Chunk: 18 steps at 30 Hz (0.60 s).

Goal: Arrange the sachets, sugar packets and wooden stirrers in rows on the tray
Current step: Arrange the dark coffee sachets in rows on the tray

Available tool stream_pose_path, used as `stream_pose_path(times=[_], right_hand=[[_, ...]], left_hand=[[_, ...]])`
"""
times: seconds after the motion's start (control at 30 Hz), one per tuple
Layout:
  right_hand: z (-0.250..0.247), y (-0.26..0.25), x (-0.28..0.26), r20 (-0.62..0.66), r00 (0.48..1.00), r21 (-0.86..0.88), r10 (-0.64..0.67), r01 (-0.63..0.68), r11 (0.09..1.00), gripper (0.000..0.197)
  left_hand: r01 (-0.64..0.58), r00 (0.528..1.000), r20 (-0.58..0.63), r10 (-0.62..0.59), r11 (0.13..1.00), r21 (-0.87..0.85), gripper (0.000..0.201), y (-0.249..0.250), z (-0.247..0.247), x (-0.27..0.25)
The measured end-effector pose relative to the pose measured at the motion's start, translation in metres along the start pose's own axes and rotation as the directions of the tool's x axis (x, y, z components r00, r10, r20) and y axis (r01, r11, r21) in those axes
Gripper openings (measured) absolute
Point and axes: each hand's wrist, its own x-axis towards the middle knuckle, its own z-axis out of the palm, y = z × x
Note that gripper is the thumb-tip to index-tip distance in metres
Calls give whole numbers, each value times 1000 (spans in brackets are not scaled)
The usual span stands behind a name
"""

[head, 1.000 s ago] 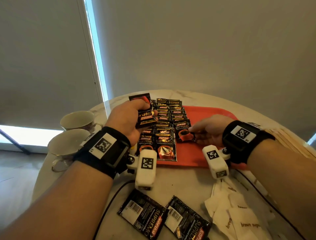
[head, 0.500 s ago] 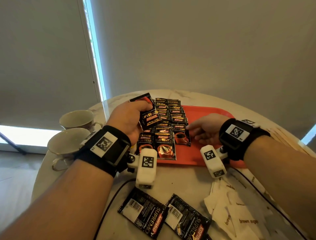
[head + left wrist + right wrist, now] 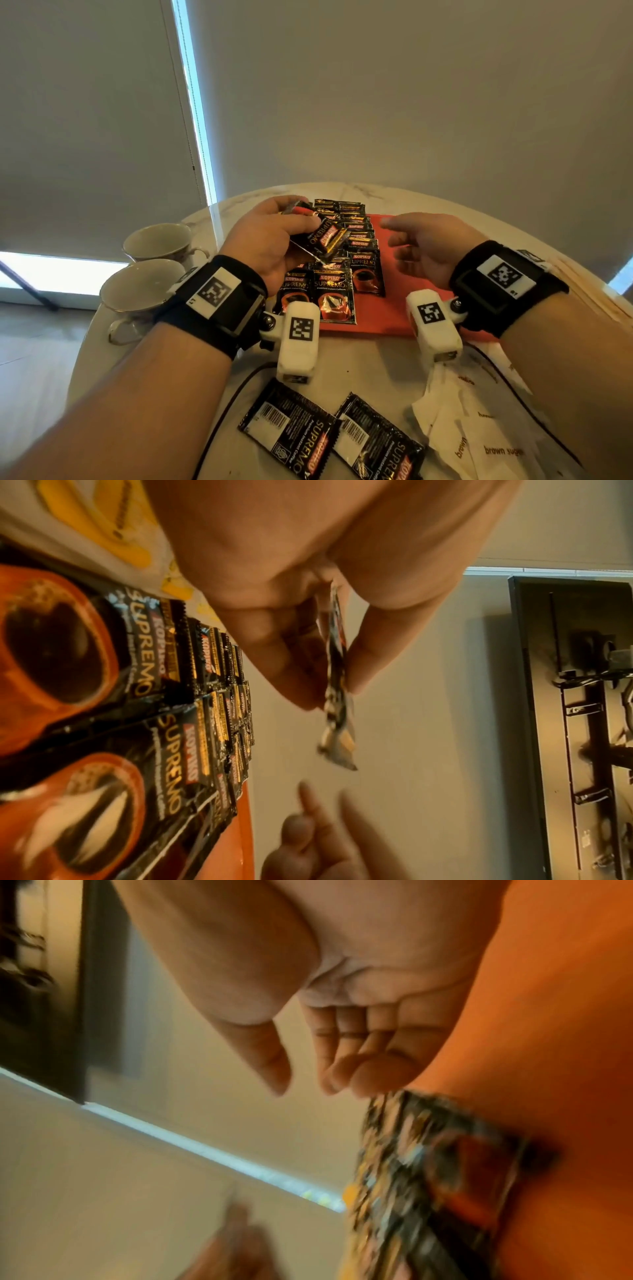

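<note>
My left hand (image 3: pixel 274 236) pinches a small stack of black coffee sachets (image 3: pixel 320 236) above the left part of the red tray (image 3: pixel 394 308); the same sachets (image 3: pixel 337 669) show edge-on between thumb and fingers in the left wrist view. Several black sachets (image 3: pixel 334 294) lie in overlapping rows on the tray's left half. My right hand (image 3: pixel 421 246) hovers over the tray's middle, fingers relaxed and empty, and its fingers (image 3: pixel 342 1056) are apart in the right wrist view. Two loose sachets (image 3: pixel 329 438) lie on the table near me. White sugar packets (image 3: pixel 479 438) lie at the near right.
Two white cups (image 3: pixel 150 267) stand at the table's left edge. Wooden stirrers (image 3: pixel 589 287) lie at the right past my wrist. A black cable (image 3: pixel 226 404) runs across the marble table top (image 3: pixel 359 370). The tray's right half is bare red.
My right hand has let go of the sachet it laid on the tray and lifted away, open. My left hand has tilted its stack toward the right.
</note>
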Motion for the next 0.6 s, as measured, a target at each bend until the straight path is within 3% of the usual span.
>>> stream_pose_path(times=[0.1,0.17,0.3,0.47,0.53,0.6], right_hand=[[18,-3,-21,249,965,35,-79,73,997,29],[31,1,-28,305,944,29,-128,125,992,34],[41,5,-26,175,955,182,-241,209,961,5],[32,-2,-19,-7,911,314,-411,392,864,8],[31,-6,-20,-7,887,300,-462,443,845,8],[31,-11,-23,79,883,220,-463,438,872,7]], left_hand=[[-15,999,38,14,1000,21,32,1,0,-3],[-18,1000,22,18,999,31,28,1,0,-4],[13,1000,-9,-13,1000,0,17,2,-1,-5],[21,996,79,-34,987,159,9,-3,4,-9],[-7,993,119,-26,962,271,15,-5,6,-11],[-42,988,151,-14,933,357,11,-5,6,-11]])
